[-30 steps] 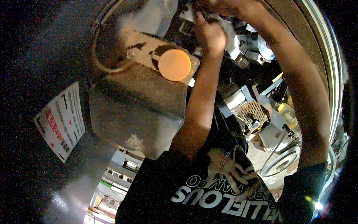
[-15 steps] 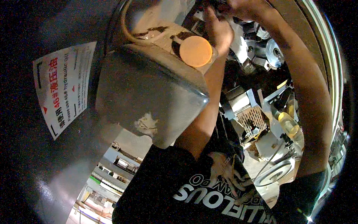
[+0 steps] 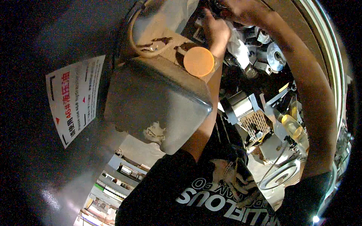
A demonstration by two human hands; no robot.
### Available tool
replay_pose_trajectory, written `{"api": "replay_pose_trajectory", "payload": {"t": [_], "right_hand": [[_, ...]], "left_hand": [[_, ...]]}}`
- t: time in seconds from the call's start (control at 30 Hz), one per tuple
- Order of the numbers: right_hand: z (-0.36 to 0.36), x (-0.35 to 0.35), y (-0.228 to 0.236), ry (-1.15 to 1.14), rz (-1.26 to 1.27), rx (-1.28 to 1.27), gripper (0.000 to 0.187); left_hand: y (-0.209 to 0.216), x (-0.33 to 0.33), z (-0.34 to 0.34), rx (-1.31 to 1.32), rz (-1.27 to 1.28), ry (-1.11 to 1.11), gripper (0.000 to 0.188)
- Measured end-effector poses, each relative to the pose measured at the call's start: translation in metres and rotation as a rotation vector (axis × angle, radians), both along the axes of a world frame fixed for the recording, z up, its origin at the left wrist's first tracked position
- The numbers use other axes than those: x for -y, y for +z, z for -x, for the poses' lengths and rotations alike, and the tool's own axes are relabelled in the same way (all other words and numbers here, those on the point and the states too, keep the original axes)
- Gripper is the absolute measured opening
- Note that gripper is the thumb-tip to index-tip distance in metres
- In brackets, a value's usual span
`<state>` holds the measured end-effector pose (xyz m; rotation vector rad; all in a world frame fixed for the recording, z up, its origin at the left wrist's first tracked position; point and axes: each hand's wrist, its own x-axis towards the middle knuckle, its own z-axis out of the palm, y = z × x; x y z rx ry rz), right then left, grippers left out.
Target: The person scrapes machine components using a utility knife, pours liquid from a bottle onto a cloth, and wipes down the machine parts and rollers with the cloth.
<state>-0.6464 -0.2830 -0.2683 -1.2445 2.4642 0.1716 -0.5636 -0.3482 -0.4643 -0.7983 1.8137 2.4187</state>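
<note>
My left hand (image 3: 218,32) reaches up past a dark grey metal box (image 3: 154,101), which hides part of my left forearm. Its thumb points up beside a dark part (image 3: 215,6) at the top edge, and the fingers look curled against that part. From the right, my right hand (image 3: 243,12) bends in to the same dark part, its fingers closed and cut off by the picture's edge. What either hand grips is too dark to make out. An orange round cap (image 3: 198,61) sits on the box's oily tan top, close to my left wrist. Something white and crumpled (image 3: 239,49) lies just below my hands.
A thin hose (image 3: 132,32) loops over the box. On the dark wall at left is a white label (image 3: 75,100). Between my arms stand a shiny metal disc (image 3: 277,56), a perforated metal guard (image 3: 256,122), a yellow part (image 3: 292,126) and a pale wheel (image 3: 281,175).
The view has shifted, so the box, label and cap sit lower and slightly farther right. My left hand appears slightly farther left and lower; both hands stay at the dark part.
</note>
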Motion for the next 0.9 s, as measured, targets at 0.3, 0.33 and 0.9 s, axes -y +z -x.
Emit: {"api": "replay_pose_trajectory", "payload": {"t": [0.3, 0.33, 0.9], "right_hand": [[0.012, -0.002, 0.01, 0.002, 0.068, 0.063, 0.048], [0.017, -0.009, -0.004, 0.17, 0.178, 0.035, 0.049], [-0.006, 0.012, -0.006, 0.054, -0.157, -0.203, 0.028]], "left_hand": [[0.046, 0.009, 0.005, -0.061, 0.181, 0.095, 0.066], [0.042, 0.0, -0.004, -0.063, 0.089, 0.109, 0.064], [0.008, -0.018, 0.001, -0.27, -0.009, 0.2, 0.039]]}}
